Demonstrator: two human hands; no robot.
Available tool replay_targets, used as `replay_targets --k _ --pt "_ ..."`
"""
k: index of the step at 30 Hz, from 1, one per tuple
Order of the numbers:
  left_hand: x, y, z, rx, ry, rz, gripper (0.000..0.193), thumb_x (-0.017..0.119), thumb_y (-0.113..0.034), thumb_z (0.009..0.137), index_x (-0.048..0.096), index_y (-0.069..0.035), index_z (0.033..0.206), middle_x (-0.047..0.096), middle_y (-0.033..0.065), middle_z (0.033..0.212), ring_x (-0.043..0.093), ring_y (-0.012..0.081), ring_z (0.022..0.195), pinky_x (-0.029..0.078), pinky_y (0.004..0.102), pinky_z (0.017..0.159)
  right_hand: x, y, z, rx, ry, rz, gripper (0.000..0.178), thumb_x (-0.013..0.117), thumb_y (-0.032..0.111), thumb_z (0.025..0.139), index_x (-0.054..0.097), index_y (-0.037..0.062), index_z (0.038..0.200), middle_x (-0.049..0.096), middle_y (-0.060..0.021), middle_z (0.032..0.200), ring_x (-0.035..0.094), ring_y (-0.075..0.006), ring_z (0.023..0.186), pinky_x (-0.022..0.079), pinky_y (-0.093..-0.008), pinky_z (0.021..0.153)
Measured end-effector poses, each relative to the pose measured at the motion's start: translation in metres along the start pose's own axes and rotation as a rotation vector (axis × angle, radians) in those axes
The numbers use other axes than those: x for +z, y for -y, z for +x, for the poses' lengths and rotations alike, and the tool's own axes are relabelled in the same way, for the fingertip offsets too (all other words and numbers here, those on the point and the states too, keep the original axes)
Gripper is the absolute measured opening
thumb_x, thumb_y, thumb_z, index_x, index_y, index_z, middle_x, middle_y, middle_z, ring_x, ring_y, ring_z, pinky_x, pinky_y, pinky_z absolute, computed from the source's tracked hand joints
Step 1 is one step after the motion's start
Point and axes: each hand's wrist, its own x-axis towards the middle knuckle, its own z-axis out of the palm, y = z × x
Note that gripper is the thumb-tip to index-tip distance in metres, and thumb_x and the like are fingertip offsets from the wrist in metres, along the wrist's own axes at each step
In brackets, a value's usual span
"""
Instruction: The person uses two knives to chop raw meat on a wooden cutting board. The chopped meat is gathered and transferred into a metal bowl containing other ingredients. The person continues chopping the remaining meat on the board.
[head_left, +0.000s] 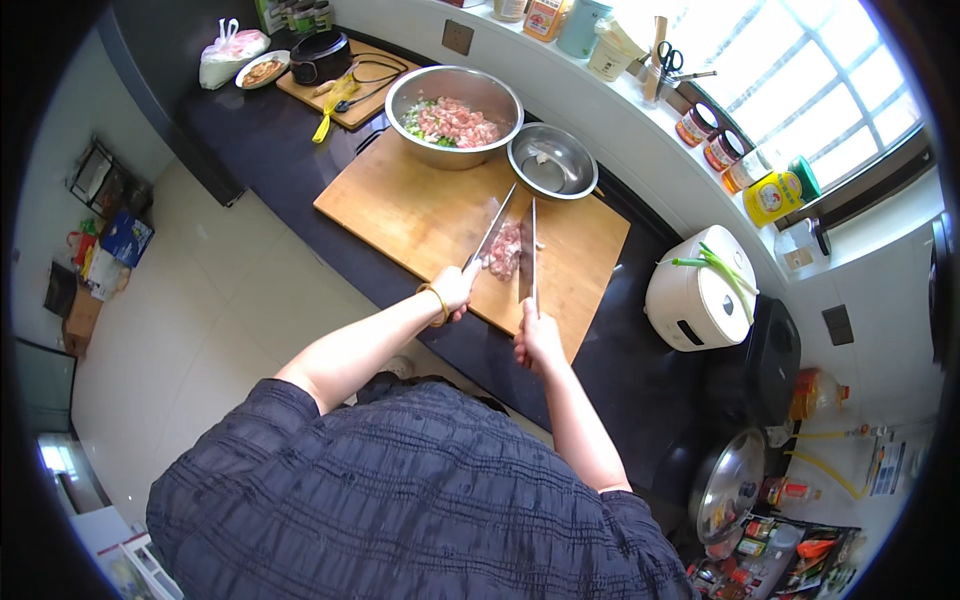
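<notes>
My left grip (453, 288) is closed around the handle of the left knife (491, 238), my right grip (540, 338) around that of the right knife (530, 262). Both blades point away from me, and the chopped meat (504, 257) lies between them, just beyond my grips on the cutting board (385, 208). I judge it soft, moist and slippery: it would smear and cling to the steel rather than keep a shape, so I'd gather it with the blade flats, not pinch it. The knives should be stiff and fairly weighty; their handles, behind the edges, are where to hold, and damp fingers could slide. Well ahead of my left grip stands the large metal bowl (437, 153); ahead of my right, the smaller metal bowl (567, 180).
</notes>
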Motion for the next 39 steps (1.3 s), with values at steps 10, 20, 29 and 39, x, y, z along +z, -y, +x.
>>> replay_targets --k 10,20,29,39 --pt "0.014 0.013 -0.009 0.074 -0.102 -0.044 0.049 0.038 -0.050 0.086 0.046 -0.005 0.068 0.044 0.0026 0.049 0.040 0.0129 0.034 0.036 0.0270 0.032 0.012 0.004 -0.010 -0.036 0.055 0.220 0.042 0.037 0.050 0.087 0.039 0.0092 0.076 0.041 -0.0031 0.049 0.036 -0.0127 0.031 0.031 -0.0263 0.029" --pt "-0.007 -0.005 -0.014 0.074 -0.036 -0.035 0.050 0.038 -0.053 0.084 0.043 -0.006 0.068 0.042 0.0019 0.050 0.039 0.0114 0.035 0.036 0.0263 0.033 0.007 -0.005 -0.016 -0.071 -0.028 0.109 0.046 0.036 0.053 0.086 0.039 0.0094 0.071 0.040 -0.0018 0.047 0.036 -0.0108 0.032 0.031 -0.0259 0.029" --pt "-0.007 0.020 0.001 0.136 -0.138 0.077 0.058 0.036 -0.054 0.085 0.047 -0.002 0.063 0.045 0.0068 0.046 0.043 0.0162 0.033 0.037 0.0297 0.032 0.017 -0.002 -0.019 -0.122 -0.087 0.104 0.046 0.036 0.052 0.087 0.039 0.0093 0.070 0.040 -0.0025 0.048 0.038 -0.0118 0.033 0.031 -0.0256 0.029" --pt "-0.002 0.005 -0.007 0.058 -0.015 -0.043 0.050 0.038 -0.053 0.085 0.043 -0.006 0.068 0.042 0.0026 0.049 0.040 0.0119 0.034 0.035 0.0258 0.032 0.036 0.001 -0.023 -0.047 -0.100 0.157 0.045 0.036 0.051 0.087 0.039 0.0083 0.071 0.040 -0.0027 0.047 0.035 -0.0108 0.031 0.031 -0.0255 0.028"
